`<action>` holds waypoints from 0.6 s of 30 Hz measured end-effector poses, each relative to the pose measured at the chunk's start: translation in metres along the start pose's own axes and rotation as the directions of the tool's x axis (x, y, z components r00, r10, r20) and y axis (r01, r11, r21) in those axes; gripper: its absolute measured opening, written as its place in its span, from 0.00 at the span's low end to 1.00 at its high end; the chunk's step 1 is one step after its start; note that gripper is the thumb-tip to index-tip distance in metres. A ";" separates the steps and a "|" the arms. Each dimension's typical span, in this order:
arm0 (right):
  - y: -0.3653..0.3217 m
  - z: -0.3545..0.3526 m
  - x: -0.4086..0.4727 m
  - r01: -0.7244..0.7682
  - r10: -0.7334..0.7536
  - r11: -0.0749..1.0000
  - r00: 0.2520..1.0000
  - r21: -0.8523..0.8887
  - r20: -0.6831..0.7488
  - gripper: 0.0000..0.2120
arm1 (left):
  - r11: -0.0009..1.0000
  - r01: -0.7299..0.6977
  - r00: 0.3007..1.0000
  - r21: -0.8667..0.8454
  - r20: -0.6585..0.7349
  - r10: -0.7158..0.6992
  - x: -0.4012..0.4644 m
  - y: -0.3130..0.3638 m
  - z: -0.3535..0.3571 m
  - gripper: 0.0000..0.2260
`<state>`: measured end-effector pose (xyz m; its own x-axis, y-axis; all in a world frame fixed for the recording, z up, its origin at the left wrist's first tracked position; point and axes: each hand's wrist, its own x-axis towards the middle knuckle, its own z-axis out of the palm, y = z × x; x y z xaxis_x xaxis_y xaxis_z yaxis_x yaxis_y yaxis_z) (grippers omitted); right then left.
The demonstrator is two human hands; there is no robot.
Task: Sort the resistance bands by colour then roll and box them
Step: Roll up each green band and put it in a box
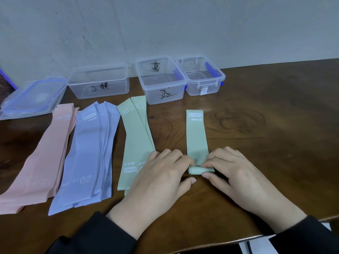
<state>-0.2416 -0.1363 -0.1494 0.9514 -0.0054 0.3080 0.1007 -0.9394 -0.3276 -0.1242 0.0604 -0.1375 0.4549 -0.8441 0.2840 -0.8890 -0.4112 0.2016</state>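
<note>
A dark wooden desk (266,136) runs up to a pale, scuffed wall (165,24). Along the back edge stand three clear plastic boxes: a wide one (100,83) on the left, a deeper one (161,79) in the middle with black marker writing on its side, and a smaller one (202,76) with blue clips touching it on the right. A clear lid with a blue rim (33,98) lies tilted at the far left.

In front of the boxes the bands lie flat in sorted stacks: the pink stack (40,162) on the left, the lilac stack (88,154) just beside it, then the green stack (135,140), marked 30 LB and HEAVY.

Apart from these, to the right, a single green band (196,136) lies lengthwise, its near end rolled into a small tight roll (199,170). The left hand (163,178) and right hand (236,175), both in black sleeves, meet at that roll: each grip is clamped on an end of it, fingertips on top and thumb pressing the near side. The left hand also covers the near corner of the green stack.
</note>
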 end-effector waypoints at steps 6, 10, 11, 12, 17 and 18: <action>-0.001 0.000 0.000 -0.003 0.003 1.000 1.000 0.003 0.004 0.16 | 1.000 0.008 1.000 0.000 -0.012 -0.008 0.000 0.000 0.001 0.11; 0.000 0.000 0.000 -0.019 0.019 0.999 1.000 0.029 0.003 0.13 | 1.000 0.007 1.000 -0.002 -0.016 -0.008 0.000 0.000 0.001 0.13; 0.000 0.000 0.000 -0.019 0.019 1.000 1.000 0.023 -0.002 0.13 | 1.000 0.008 1.000 -0.005 -0.016 -0.008 0.000 0.000 0.001 0.14; -0.001 0.000 0.000 -0.016 0.016 1.000 1.000 0.010 -0.003 0.13 | 1.000 0.009 1.000 -0.009 -0.015 -0.009 0.000 0.000 0.001 0.14; -0.001 0.001 0.000 -0.005 0.005 1.000 1.000 -0.018 0.009 0.16 | 1.000 0.004 1.000 -0.002 -0.013 -0.004 0.000 -0.002 0.002 0.13; -0.001 0.001 0.000 -0.008 0.008 1.000 1.000 -0.016 0.008 0.17 | 1.000 0.003 1.000 0.002 -0.011 -0.003 0.000 -0.002 0.002 0.13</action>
<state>-0.2412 -0.1350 -0.1496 0.9545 -0.0099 0.2982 0.0888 -0.9448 -0.3153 -0.1225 0.0607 -0.1398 0.4583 -0.8391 0.2932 -0.8876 -0.4147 0.2004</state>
